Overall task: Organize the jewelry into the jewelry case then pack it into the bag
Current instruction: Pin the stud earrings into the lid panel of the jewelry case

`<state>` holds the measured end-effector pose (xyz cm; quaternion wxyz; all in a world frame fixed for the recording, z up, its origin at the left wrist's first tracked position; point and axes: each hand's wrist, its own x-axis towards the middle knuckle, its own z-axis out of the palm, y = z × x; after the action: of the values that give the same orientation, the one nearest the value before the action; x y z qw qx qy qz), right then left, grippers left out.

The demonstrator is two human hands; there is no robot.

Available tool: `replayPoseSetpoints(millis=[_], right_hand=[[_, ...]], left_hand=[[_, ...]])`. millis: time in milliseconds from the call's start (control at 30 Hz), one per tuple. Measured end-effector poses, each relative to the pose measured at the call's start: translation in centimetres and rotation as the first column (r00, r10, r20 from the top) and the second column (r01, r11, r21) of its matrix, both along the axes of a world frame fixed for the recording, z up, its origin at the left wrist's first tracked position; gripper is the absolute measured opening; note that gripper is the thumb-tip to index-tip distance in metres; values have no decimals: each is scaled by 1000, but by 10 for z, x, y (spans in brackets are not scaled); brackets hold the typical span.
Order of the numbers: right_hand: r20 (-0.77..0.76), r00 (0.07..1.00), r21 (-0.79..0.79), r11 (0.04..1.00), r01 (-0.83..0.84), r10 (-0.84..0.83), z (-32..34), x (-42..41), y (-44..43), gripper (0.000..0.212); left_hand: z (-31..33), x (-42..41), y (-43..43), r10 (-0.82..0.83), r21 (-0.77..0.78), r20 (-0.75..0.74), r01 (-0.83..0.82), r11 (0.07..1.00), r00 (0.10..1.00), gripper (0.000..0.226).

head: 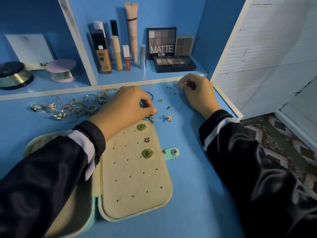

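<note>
While jewelry case (133, 182) lies open below, left hand (128, 103) pinches star earring (151, 119), right hand (197, 90) pinches tiny piece (190, 87).

Left grip (132, 103) fingertips pinched, right grip (197, 90) curled, forearms outstretched

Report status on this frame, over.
Left hand pinches star earring at jewelry case edge. Right hand pinches tiny piece. Three pinned earrings. Nothing blocking.
</note>
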<state>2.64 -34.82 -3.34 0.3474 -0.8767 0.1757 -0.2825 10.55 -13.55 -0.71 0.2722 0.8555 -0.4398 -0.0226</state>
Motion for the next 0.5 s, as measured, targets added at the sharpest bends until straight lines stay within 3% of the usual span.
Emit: replayPoseSetpoints(millis=[300, 500], right_hand=[[51, 999, 141, 990, -25, 18, 2, -3, -1, 11], [82, 996, 220, 973, -62, 45, 3, -5, 0, 15]], left_hand=[[2, 0, -3, 68, 26, -138, -65, 998, 988, 3], [1, -4, -3, 73, 7, -154, -73, 997, 985, 4]])
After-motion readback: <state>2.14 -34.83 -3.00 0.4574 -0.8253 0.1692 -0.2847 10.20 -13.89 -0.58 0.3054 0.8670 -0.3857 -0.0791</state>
